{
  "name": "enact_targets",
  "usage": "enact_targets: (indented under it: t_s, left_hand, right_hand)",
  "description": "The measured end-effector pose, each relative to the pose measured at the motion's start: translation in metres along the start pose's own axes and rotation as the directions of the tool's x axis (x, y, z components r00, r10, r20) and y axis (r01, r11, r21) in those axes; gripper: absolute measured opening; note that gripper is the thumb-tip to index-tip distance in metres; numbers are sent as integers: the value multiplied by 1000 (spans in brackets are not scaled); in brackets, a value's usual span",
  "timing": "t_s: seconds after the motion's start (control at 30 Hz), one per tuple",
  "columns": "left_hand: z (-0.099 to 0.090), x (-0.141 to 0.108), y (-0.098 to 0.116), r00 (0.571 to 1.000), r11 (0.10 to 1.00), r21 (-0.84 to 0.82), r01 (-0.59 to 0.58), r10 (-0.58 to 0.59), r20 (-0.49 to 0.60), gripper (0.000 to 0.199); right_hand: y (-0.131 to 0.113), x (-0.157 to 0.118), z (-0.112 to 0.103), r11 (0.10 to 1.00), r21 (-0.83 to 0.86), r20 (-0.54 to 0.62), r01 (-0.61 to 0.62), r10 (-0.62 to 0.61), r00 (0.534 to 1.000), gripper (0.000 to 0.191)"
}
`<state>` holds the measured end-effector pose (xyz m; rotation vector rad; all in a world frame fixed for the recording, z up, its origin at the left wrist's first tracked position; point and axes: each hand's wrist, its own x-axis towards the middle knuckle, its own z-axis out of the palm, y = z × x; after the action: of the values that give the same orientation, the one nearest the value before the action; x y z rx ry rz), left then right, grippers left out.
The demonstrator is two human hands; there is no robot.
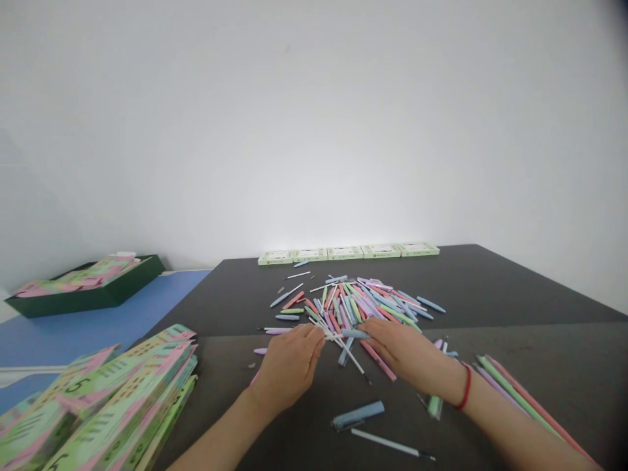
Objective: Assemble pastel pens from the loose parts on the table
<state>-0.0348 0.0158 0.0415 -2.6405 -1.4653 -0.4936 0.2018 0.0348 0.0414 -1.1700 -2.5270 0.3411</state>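
My left hand (293, 356) is closed in a pinch on a thin white pen refill (333, 337). My right hand (400, 348), a red cord round its wrist, grips a light blue pen barrel (356, 333). Refill and barrel are in line between my hands; whether the refill's end is inside the barrel I cannot tell. Just beyond lies a loose pile of pastel pen parts (360, 304), with white refills among them. Nearer to me lie a blue pen cap (360, 415) with a clear clip and another white refill (392, 445).
Stacked green and pink packs (112, 405) stand at the left front. A dark green tray (83, 299) with similar packs sits on a blue surface (171, 294). Flat boxes (345, 253) line the dark table's (490, 281) back edge. Long coloured pens (520, 392) lie at right.
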Motion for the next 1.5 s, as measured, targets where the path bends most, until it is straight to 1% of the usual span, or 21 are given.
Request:
enact_targets:
  t_s: [0.13, 0.33, 0.43, 0.5, 0.57, 0.63, 0.77, 0.87, 0.93, 0.97, 1.03, 1.1, 1.13, 1.17, 1.27, 1.3, 1.33, 1.37, 1.4, 1.43, 1.5]
  left_hand:
    - [0, 1, -1, 1000, 995, 96, -20, 19, 15, 23]
    - [-1, 2, 3, 998, 991, 125, -38, 33, 45, 20]
    - [1, 0, 8, 992, 992, 91, -82, 73, 103, 12]
    - [3, -3, 11, 984, 994, 41, -104, 97, 146, 16]
    - [6, -5, 12, 981, 995, -14, -98, 99, 165, 26]
    - [9, -6, 12, 982, 995, -56, -82, 91, 168, 30]
    - [14, -7, 12, 973, 993, -106, -59, 81, 216, 27]
    - [15, -7, 13, 965, 992, -119, -36, 65, 254, 25]
    - [15, -7, 15, 959, 993, -115, -38, 68, 276, 24]
    - [14, -7, 15, 954, 993, -109, -42, 72, 290, 23]
    - [11, -7, 16, 941, 995, -87, -54, 80, 328, 19]
    - [9, -5, 17, 928, 997, -49, -66, 80, 364, 16]
    - [8, -4, 17, 924, 997, -27, -72, 77, 375, 15]
    - [6, -4, 17, 921, 997, -8, -78, 75, 381, 15]
    - [3, -2, 16, 925, 996, 16, -91, 79, 371, 14]
    - [3, -2, 16, 928, 996, 12, -91, 80, 363, 14]
    - [3, -2, 16, 931, 996, 7, -86, 78, 356, 15]
    - [3, -3, 16, 933, 997, 1, -81, 76, 351, 16]
    - [4, -3, 16, 935, 997, -5, -77, 74, 347, 17]
    - [5, -4, 15, 937, 997, -9, -74, 73, 342, 19]
    - [7, -5, 14, 941, 997, -21, -78, 81, 330, 20]
  right_hand:
    - [0, -1, -3, 1000, -31, 16, 2, -1, 1000, 23]
    - [-3, -2, -5, 999, -43, 38, 22, -20, 999, 23]
    - [-12, -1, -2, 998, -48, 42, 45, -43, 998, 24]
    - [-20, -1, 1, 996, -66, 52, 56, -53, 997, 24]
    - [-28, -2, 5, 995, -88, 66, 43, -37, 997, 25]
    - [-33, -3, 8, 994, -113, 75, 9, -1, 997, 24]
    - [-36, -4, 9, 988, -153, 108, -29, 46, 993, 15]
    - [-33, -5, 10, 995, -82, 128, -57, 67, 990, 11]
    - [-30, -4, 11, 994, 50, 140, -93, 85, 986, 11]
    - [-29, -3, 12, 982, 142, 166, -124, 99, 981, 10]
    - [-28, -1, 15, 928, 313, 247, -204, 128, 961, 11]
    - [-27, 1, 17, 875, 402, 316, -272, 146, 937, 13]
    - [-27, 1, 18, 866, 410, 318, -285, 157, 935, 11]
    - [-27, 1, 18, 874, 395, 295, -282, 170, 940, 8]
    - [-27, 0, 20, 929, 288, 160, -230, 190, 969, 20]
    - [-27, -1, 20, 947, 243, 120, -210, 185, 975, 20]
    - [-27, -1, 21, 959, 206, 97, -194, 177, 979, 15]
    - [-27, 0, 22, 965, 184, 89, -187, 173, 981, 8]
    - [-27, 0, 23, 965, 183, 93, -188, 173, 981, 12]
    - [-27, 1, 25, 960, 203, 111, -194, 175, 978, 20]
    - [-26, 3, 27, 938, 275, 171, -213, 171, 970, 31]
